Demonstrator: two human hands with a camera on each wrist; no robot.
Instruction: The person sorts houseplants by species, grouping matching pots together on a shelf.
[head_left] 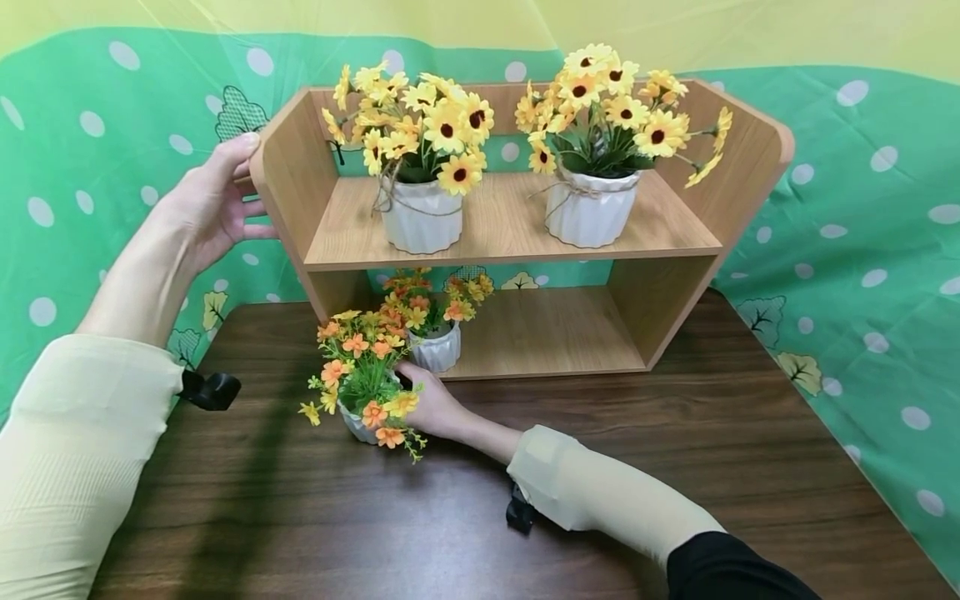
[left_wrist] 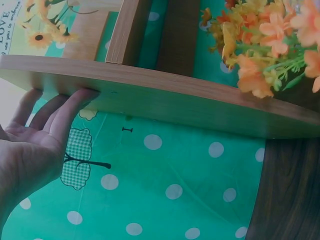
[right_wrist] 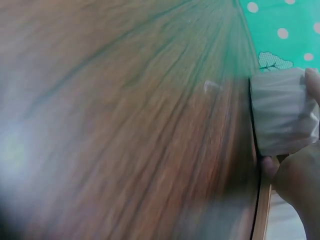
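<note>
My right hand (head_left: pixel 435 406) grips a white ribbed pot (right_wrist: pixel 285 112) of artificial orange and yellow flowers (head_left: pixel 365 350) close over the table, in front of the shelf's lower left corner. In the right wrist view the thumb and a finger lie on opposite sides of this pot. With fingers extended, my left hand (head_left: pixel 210 200) touches the outer face of the left side panel (left_wrist: pixel 165 97) of a two-tier wooden shelf (head_left: pixel 517 221). A second pot of orange flowers (head_left: pixel 437 346) stands at the left of the lower tier, partly hidden by the first plant.
Two white pots with yellow daisies, one at left (head_left: pixel 422 217) and one at right (head_left: pixel 592 208), stand on the upper tier. The shelf rests on a dark wooden table (head_left: pixel 450 517). Behind it hangs a green cloth (head_left: pixel 847 225) with white dots.
</note>
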